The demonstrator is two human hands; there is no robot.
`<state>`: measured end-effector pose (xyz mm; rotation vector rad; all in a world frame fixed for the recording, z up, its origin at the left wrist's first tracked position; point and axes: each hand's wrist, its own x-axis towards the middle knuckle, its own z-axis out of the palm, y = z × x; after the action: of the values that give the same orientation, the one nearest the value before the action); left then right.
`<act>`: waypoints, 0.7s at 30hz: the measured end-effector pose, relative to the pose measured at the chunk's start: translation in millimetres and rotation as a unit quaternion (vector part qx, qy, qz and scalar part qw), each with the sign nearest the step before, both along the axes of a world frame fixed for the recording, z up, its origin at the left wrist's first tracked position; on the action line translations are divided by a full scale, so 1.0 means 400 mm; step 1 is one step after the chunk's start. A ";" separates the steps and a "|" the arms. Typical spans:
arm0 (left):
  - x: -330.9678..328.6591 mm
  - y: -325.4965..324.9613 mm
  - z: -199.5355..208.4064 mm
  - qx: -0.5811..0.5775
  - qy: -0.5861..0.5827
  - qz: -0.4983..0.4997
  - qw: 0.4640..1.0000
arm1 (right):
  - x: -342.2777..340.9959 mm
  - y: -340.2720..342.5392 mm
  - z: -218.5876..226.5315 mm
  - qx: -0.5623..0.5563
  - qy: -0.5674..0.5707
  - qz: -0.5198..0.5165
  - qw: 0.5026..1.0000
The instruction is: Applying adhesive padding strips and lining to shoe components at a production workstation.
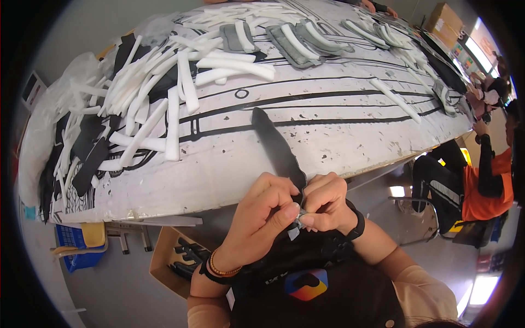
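Both hands pressed close together at the near edge of the worktop (350,126): left hand (261,218) and right hand (327,203) pinching the near end of a long black strip (276,147), the rest of which lies out flat across the white surface. Between the fingertips, a small pale tag or backing piece (295,227), too small to make out clearly. Likely slips from here: losing the pinch on that tiny piece, tearing it, or dragging the strip off the edge with too hard a pull. To the left, a heap of white foam strips (164,93) mixed with black ones, partly under clear plastic bags (60,104). Below the worktop, an open brown cardboard box (175,259) of dark pieces and a blue crate (82,246). Far upper right, a brown carton (444,22).
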<state>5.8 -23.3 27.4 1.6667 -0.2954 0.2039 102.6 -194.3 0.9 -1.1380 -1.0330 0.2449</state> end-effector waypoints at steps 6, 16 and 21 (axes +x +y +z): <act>0.003 0.008 -0.005 -0.025 -0.002 -0.018 1.000 | 0.032 0.002 -0.008 0.009 -0.045 0.042 0.998; 0.003 0.051 -0.013 -0.104 -0.034 0.021 0.994 | 0.042 -0.034 0.017 -0.028 -0.039 0.048 0.998; -0.003 0.051 0.001 -0.078 -0.061 0.050 0.994 | 0.023 -0.012 0.033 -0.076 -0.099 -0.030 0.992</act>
<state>4.6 -3.0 27.8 1.5175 -0.2808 0.3963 111.9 -199.0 14.2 -1.3490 -1.1672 0.1669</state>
